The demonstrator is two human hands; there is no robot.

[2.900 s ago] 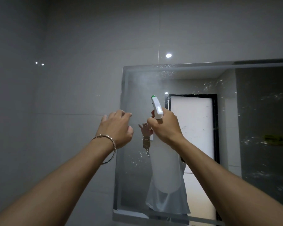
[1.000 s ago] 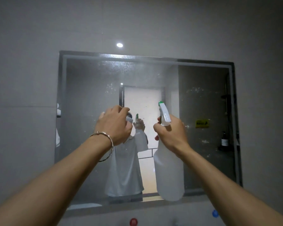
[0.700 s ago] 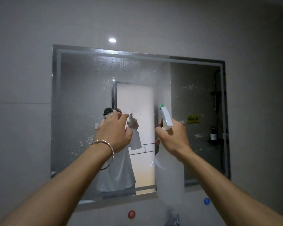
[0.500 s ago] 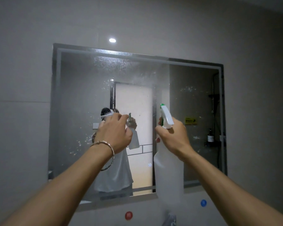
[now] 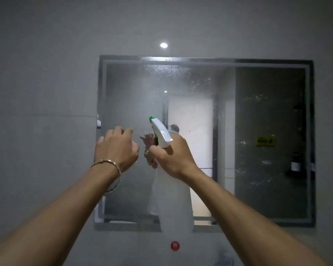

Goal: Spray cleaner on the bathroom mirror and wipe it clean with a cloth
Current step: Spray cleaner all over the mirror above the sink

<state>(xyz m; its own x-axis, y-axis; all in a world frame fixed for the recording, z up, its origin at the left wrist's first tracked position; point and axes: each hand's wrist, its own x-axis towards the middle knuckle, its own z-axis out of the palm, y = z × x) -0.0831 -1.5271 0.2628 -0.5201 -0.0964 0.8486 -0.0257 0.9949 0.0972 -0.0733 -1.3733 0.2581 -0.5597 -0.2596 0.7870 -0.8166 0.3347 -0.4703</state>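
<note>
Aiming a spray bottle (image 5: 162,134) gripped in the right hand (image 5: 172,157) at the mirror (image 5: 267,112) on the far wall, having swung left; droplets are speckling its top. Left hand (image 5: 116,148) is curling loosely, empty. No cloth visible.

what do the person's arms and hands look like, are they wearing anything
Both forearms are bare, with no sleeves or gloves in view. The left hand has a thin metal bangle hanging loosely at the wrist. The right hand and its wrist carry nothing; no rings are visible.
</note>
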